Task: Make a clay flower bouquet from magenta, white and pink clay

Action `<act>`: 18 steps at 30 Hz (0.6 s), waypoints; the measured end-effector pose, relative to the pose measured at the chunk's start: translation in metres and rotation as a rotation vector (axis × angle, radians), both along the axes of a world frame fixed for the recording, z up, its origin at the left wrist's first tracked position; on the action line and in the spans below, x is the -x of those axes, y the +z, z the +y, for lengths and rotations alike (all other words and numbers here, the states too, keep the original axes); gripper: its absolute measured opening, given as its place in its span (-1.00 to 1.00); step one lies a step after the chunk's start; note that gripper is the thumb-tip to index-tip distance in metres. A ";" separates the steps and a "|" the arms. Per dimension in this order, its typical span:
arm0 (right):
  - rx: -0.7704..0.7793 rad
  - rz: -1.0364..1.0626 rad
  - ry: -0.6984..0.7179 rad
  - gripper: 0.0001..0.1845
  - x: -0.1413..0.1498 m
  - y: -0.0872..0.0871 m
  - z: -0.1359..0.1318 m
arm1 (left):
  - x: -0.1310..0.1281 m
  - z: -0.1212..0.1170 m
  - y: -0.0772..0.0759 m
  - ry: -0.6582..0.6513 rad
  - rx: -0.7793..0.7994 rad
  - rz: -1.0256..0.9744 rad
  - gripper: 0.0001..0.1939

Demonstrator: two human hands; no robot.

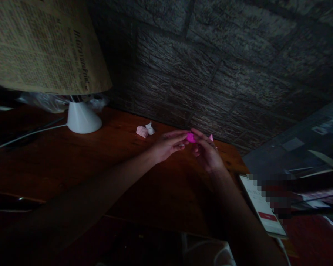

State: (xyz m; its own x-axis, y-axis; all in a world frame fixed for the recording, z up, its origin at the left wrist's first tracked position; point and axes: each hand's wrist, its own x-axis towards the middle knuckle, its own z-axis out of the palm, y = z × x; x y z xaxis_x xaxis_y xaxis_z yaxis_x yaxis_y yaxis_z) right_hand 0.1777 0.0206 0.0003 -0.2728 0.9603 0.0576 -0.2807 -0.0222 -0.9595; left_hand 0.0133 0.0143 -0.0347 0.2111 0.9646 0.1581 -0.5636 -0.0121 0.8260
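Observation:
Both my hands meet above the far part of a dark wooden table (pixel 133 184). My left hand (pixel 169 144) and my right hand (pixel 207 153) pinch a small bright pink lump (pixel 191 137) between their fingertips. A second small pink bit (pixel 211 137) shows just behind my right hand's fingers. On the table to the left lie a pale pink lump (pixel 141 131) and a white lump (pixel 150 128), touching each other and apart from my hands.
A lamp with a white cone base (pixel 82 118) and a newsprint shade (pixel 44 44) stands at the back left, its white cable (pixel 22 137) running left. A dark brick-pattern wall (pixel 224 66) backs the table. A phone with a lit screen (pixel 263 207) lies at the right edge.

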 end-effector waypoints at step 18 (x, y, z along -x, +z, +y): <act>0.114 0.055 0.024 -0.63 0.001 -0.005 0.002 | -0.002 0.001 -0.003 -0.008 -0.066 0.005 -0.79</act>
